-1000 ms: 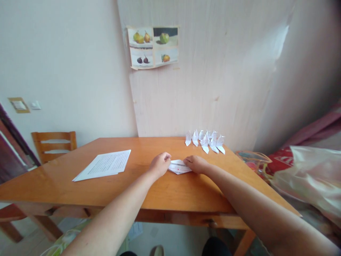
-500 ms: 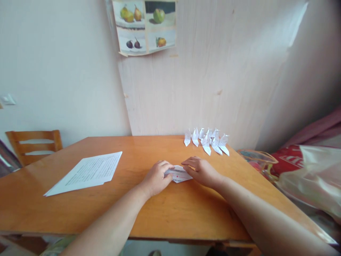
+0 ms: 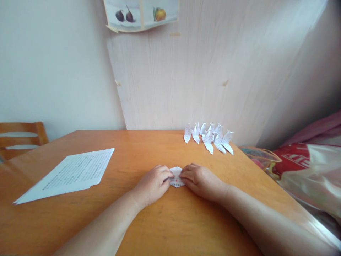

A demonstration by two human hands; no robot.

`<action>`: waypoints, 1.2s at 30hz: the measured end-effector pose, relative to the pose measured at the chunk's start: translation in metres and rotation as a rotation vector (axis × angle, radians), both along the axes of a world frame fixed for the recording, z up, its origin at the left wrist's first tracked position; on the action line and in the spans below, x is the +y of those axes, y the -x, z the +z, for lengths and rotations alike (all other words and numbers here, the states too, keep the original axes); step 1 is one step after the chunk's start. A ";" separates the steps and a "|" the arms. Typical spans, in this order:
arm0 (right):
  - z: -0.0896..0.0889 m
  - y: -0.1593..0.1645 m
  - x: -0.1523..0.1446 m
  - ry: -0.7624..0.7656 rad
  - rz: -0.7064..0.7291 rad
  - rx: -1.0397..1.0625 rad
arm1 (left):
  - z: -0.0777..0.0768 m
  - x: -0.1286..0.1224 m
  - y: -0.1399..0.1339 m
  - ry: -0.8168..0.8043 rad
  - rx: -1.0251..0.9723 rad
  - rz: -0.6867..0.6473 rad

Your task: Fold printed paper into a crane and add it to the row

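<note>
A small folded piece of white printed paper (image 3: 177, 179) with a red star lies on the wooden table between my hands. My left hand (image 3: 156, 183) pinches its left side between thumb and fingers. Over the right side, the fingers of my right hand (image 3: 199, 179) are closed together and press on the paper, hiding that edge. Several folded paper cranes (image 3: 209, 138) stand in a cluster at the table's back right, beyond my right hand.
A stack of printed sheets (image 3: 80, 170) lies on the left of the table (image 3: 138, 149). Behind it is a wooden chair (image 3: 39, 133). Plastic bags (image 3: 311, 174) sit past the table's right edge. A fruit picture (image 3: 160, 26) hangs on the wall.
My right hand has come down and inward onto the folded paper, covering more of its right side. My left hand stays on the left side. The view has tilted down.
</note>
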State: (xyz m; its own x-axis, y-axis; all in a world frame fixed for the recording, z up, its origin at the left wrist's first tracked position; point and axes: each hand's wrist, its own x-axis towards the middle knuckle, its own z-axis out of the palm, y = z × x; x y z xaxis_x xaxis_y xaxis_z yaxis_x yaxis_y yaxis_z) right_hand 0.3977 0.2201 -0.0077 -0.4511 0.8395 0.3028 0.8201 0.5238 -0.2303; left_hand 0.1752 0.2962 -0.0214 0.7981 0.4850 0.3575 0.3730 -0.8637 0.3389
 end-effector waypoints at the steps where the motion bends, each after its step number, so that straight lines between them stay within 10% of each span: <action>1: 0.000 0.000 0.000 0.002 -0.001 0.002 | 0.001 0.000 0.000 0.003 0.005 0.001; 36: 0.006 0.002 -0.010 -0.014 0.015 0.000 | 0.012 -0.009 0.005 0.130 0.004 0.011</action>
